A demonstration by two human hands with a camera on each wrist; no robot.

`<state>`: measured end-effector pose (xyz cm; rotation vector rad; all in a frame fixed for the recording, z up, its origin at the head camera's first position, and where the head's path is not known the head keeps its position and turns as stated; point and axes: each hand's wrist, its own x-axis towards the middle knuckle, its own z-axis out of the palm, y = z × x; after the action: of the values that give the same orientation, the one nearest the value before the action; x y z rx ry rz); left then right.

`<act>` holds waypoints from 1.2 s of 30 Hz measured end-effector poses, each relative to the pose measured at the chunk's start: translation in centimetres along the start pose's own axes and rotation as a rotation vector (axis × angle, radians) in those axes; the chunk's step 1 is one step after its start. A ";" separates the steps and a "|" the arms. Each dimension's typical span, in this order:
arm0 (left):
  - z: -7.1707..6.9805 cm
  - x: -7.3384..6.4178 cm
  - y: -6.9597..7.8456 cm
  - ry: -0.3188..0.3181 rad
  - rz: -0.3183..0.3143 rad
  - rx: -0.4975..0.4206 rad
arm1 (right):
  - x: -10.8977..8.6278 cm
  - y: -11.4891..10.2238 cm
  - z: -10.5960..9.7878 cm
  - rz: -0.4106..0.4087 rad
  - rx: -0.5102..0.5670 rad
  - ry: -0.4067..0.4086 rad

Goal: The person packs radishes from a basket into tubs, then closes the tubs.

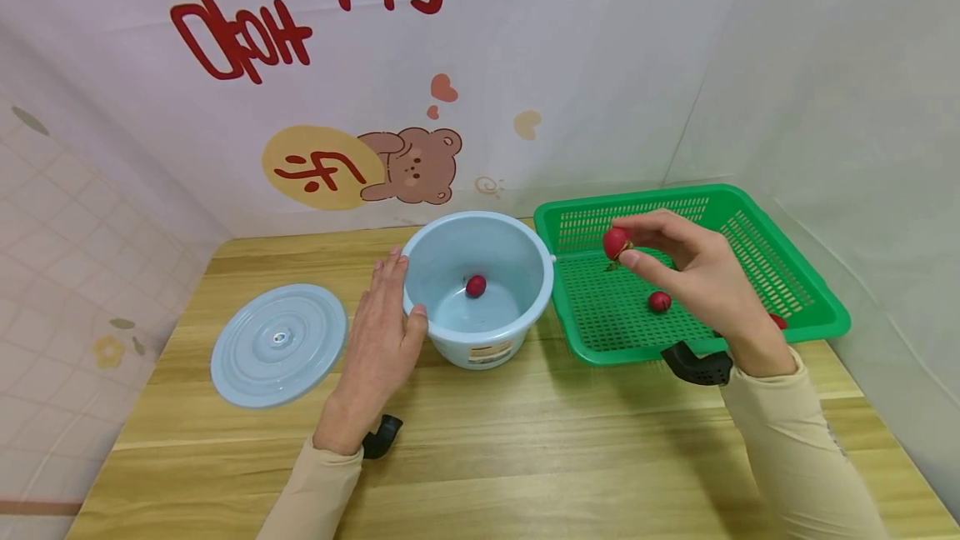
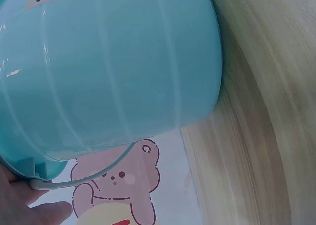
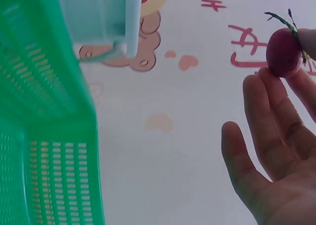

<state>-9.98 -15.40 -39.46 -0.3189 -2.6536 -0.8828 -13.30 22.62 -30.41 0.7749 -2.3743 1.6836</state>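
Note:
My right hand (image 1: pixel 697 273) pinches a red radish (image 1: pixel 617 243) between thumb and fingertips, above the green basket (image 1: pixel 600 354). Short green stems show on this radish (image 3: pixel 284 53) in the right wrist view, where the other fingers of the hand (image 3: pixel 276 160) are spread. Inside the light blue bucket (image 1: pixel 487 338) lies another radish (image 1: pixel 476 286). Against the bucket's left rim rests my left hand (image 1: pixel 382 332), its fingers extended and the thumb near the rim. The left wrist view has the bucket's side (image 2: pixel 113 76) and part of that hand (image 2: pixel 19 205) beside the bucket's handle (image 2: pixel 89 179).
A round blue lid (image 1: pixel 280 344) lies on the wooden table (image 1: pixel 480 457), left of the left hand. In the basket is a radish (image 1: pixel 660 302), with another (image 1: pixel 777 321) partly hidden by the right wrist. A printed white cloth (image 1: pixel 615 73) hangs behind the table.

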 end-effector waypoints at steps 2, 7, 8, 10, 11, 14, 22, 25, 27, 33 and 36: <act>0.0 0.0 0.0 0.001 0.000 0.000 | 0.2 0.0 0.6 -0.044 0.027 0.010; 0.0 0.0 0.0 0.007 0.004 0.001 | 0.6 0.0 2.3 -0.141 0.030 0.034; 0.0 0.0 0.0 0.009 0.005 0.001 | 0.7 0.0 2.6 -0.159 0.022 0.039; 0.0 0.0 0.0 0.012 0.008 0.002 | 0.9 -0.1 3.1 -0.188 0.003 0.048; 0.1 0.0 -0.1 0.011 0.007 0.003 | 1.0 -0.1 3.4 -0.198 -0.010 0.051; 0.1 0.0 -0.1 0.012 0.008 0.003 | 1.2 -0.1 4.2 -0.228 -0.025 0.056; 0.1 0.0 0.0 0.019 0.016 0.003 | 1.7 0.0 6.4 -0.303 -0.072 0.072; 0.2 0.0 0.0 0.020 0.017 0.003 | 1.8 0.2 7.1 -0.321 -0.097 0.070; 0.2 0.0 0.0 0.020 0.017 0.001 | 1.9 0.3 7.6 -0.329 -0.106 0.065; 0.2 0.0 -0.1 0.019 0.018 -0.001 | 2.0 0.8 9.1 -0.350 -0.154 0.038; 0.3 0.0 -0.1 0.019 0.015 0.002 | 2.0 1.0 9.9 -0.351 -0.203 0.014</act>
<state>-10.07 -15.31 -39.72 -0.3276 -2.6309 -0.8743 -13.70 13.18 -34.08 1.0612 -2.1941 1.2845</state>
